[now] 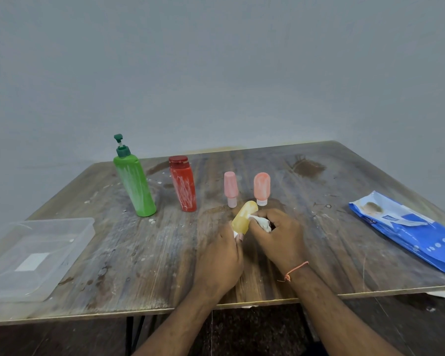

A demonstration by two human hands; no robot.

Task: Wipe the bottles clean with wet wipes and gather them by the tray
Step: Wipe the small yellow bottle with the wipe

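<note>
The left hand [222,255] is gripping the lower end of the small yellow bottle [244,217], tilting it above the table [319,253], while the right hand [276,233] is pinching a bunched wet wipe [262,222] against its side. To do this well, I'd be turning the bottle in the left fingers so every face meets the wipe. The green bottle [135,186], red bottle [183,187] and two pink bottles [231,188] are standing just beyond the hands, streaked white; the tray [70,242] is sitting well off to the left.
</note>
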